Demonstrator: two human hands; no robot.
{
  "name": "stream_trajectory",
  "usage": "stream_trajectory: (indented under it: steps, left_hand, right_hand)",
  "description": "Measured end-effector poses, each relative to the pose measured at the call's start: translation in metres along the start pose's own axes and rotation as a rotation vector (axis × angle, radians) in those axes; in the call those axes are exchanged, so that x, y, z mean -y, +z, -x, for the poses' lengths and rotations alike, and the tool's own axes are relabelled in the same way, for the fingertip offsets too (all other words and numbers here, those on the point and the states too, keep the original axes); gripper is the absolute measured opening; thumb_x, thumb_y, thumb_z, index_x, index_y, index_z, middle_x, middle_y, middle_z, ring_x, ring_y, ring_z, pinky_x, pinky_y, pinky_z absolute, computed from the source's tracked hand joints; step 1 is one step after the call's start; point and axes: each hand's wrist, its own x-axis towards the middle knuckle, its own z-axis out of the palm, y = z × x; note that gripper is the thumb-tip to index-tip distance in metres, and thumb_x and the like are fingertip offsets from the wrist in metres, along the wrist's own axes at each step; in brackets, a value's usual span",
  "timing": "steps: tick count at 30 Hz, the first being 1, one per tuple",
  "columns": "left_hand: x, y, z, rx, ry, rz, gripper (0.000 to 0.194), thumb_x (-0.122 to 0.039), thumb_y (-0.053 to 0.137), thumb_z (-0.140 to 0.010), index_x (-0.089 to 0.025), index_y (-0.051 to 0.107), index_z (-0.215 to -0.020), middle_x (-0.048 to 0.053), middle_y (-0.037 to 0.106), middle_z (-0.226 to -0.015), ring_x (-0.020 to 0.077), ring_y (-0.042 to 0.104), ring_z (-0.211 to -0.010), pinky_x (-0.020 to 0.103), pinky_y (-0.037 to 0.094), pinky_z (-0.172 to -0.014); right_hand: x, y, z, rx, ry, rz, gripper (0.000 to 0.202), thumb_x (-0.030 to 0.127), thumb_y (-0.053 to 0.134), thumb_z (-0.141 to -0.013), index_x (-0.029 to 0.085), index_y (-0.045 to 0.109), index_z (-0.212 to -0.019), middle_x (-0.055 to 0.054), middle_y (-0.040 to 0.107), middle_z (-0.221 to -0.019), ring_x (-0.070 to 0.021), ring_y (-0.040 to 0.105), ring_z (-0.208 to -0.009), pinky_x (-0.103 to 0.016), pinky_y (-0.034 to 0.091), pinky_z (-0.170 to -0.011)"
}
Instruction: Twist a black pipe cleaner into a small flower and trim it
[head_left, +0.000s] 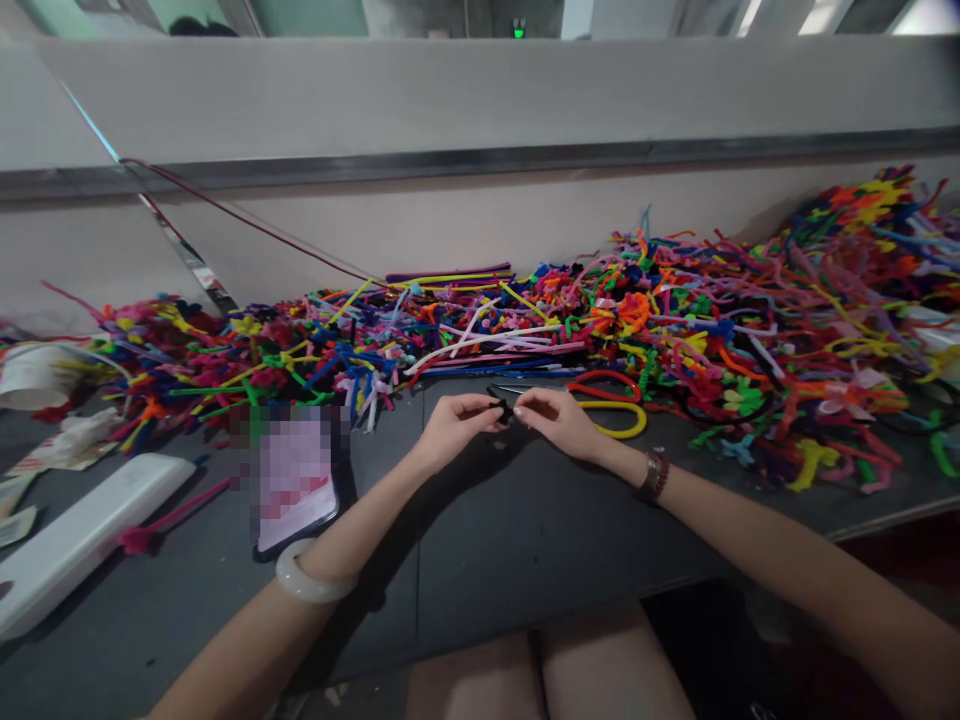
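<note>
My left hand [457,430] and my right hand [556,420] meet above the middle of the dark table. Between their fingertips is a small black pipe cleaner piece [503,408], pinched from both sides; its exact shape is too small to tell. Just behind and right of my right hand lie scissors [619,432] with one red and one yellow handle loop, their blades pointing left and partly hidden. Long straight pipe cleaners [517,360] lie behind my hands, at the front of a large multicoloured heap.
A heap of bent pipe cleaners [720,330] runs along the back wall. Left of my hands lie a phone [300,500] with a blurred screen, a long white case [90,540] and a pink pipe cleaner [180,515]. A white cup [37,378] lies at far left.
</note>
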Motion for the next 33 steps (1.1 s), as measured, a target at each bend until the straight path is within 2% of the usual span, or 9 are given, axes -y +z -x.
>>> stream_trajectory:
  steps: [2, 4, 8, 12, 16, 22, 26, 30, 33]
  left_hand:
    - [0.000, -0.002, -0.002, -0.052, -0.002, 0.042, 0.022, -0.026, 0.067, -0.065, -0.013, 0.064, -0.083, 0.002, 0.067, -0.073, 0.0121, 0.062, -0.065, 0.025, 0.049, -0.069]
    - [0.000, -0.004, -0.004, -0.101, 0.008, 0.096, 0.024, -0.025, 0.068, -0.064, -0.014, 0.062, -0.085, 0.001, 0.066, -0.070, 0.0112, 0.062, -0.065, 0.024, 0.049, -0.068]
    - [0.000, -0.007, -0.006, -0.175, 0.058, 0.168, 0.026, -0.022, 0.069, -0.062, -0.015, 0.057, -0.084, -0.004, 0.059, -0.061, 0.0106, 0.062, -0.064, 0.020, 0.048, -0.064]
    - [0.001, -0.009, -0.008, -0.259, 0.082, 0.194, 0.025, -0.022, 0.068, -0.061, -0.015, 0.054, -0.080, -0.004, 0.059, -0.060, 0.0110, 0.062, -0.063, 0.020, 0.048, -0.062]
    - [0.004, -0.011, -0.011, -0.312, 0.103, 0.199, 0.026, -0.024, 0.067, -0.061, -0.014, 0.056, -0.082, -0.002, 0.059, -0.064, 0.0105, 0.061, -0.064, 0.022, 0.048, -0.064]
    - [0.004, -0.012, -0.012, -0.354, 0.103, 0.185, 0.027, -0.027, 0.067, -0.060, -0.012, 0.059, -0.081, 0.000, 0.060, -0.067, 0.0115, 0.059, -0.063, 0.025, 0.048, -0.065]
    - [0.003, -0.012, -0.011, -0.346, 0.119, 0.180, 0.029, -0.028, 0.066, -0.062, -0.012, 0.061, -0.086, 0.001, 0.061, -0.070, 0.0124, 0.059, -0.065, 0.027, 0.047, -0.066]
    - [0.003, -0.011, -0.012, -0.325, 0.187, 0.121, 0.032, -0.027, 0.060, -0.068, -0.015, 0.058, -0.098, 0.000, 0.058, -0.070, 0.0102, 0.057, -0.062, 0.024, 0.046, -0.061]
    - [0.004, -0.011, -0.013, -0.370, 0.232, 0.075, 0.031, -0.024, 0.061, -0.069, -0.016, 0.054, -0.098, -0.003, 0.053, -0.064, 0.0100, 0.056, -0.058, 0.022, 0.046, -0.057]
  right_hand:
    - [0.001, -0.008, -0.001, -0.094, -0.102, 0.259, 0.013, 0.020, 0.043, -0.078, 0.016, 0.053, -0.086, -0.004, 0.054, -0.077, -0.0137, 0.049, -0.069, -0.025, 0.039, -0.063]
    - [0.000, -0.016, -0.002, -0.177, -0.132, 0.545, 0.016, 0.013, 0.043, -0.072, 0.015, 0.052, -0.085, -0.006, 0.053, -0.080, -0.0170, 0.048, -0.076, -0.027, 0.038, -0.067]
    - [-0.005, -0.027, -0.005, -0.228, 0.037, 1.005, 0.019, 0.016, 0.046, -0.063, 0.014, 0.049, -0.082, -0.011, 0.052, -0.085, -0.0233, 0.044, -0.083, -0.031, 0.035, -0.065]
    - [-0.013, -0.029, -0.005, -0.199, 0.215, 1.222, 0.026, 0.026, 0.046, -0.066, 0.011, 0.047, -0.087, -0.014, 0.049, -0.092, -0.0273, 0.043, -0.088, -0.035, 0.034, -0.070]
    - [-0.012, -0.034, -0.004, -0.136, 0.324, 1.223, 0.028, 0.027, 0.045, -0.068, 0.010, 0.046, -0.091, -0.015, 0.049, -0.094, -0.0281, 0.045, -0.088, -0.035, 0.034, -0.069]
    - [-0.002, -0.053, -0.004, 0.080, 0.442, 1.081, 0.028, 0.021, 0.051, -0.062, 0.011, 0.046, -0.088, -0.015, 0.053, -0.092, -0.0255, 0.051, -0.082, -0.030, 0.036, -0.062]
    - [-0.006, -0.069, -0.002, 0.182, 0.375, 0.977, 0.028, 0.021, 0.055, -0.060, 0.012, 0.049, -0.086, -0.013, 0.057, -0.087, -0.0226, 0.054, -0.077, -0.028, 0.038, -0.061]
    - [-0.011, -0.079, 0.005, 0.147, 0.323, 0.837, 0.038, 0.027, 0.061, -0.059, 0.014, 0.049, -0.093, -0.009, 0.059, -0.088, -0.0202, 0.056, -0.075, -0.026, 0.040, -0.061]
    - [-0.011, -0.080, 0.012, 0.128, 0.283, 0.739, 0.037, 0.032, 0.062, -0.062, 0.016, 0.050, -0.093, -0.007, 0.061, -0.086, -0.0179, 0.057, -0.073, -0.025, 0.041, -0.062]
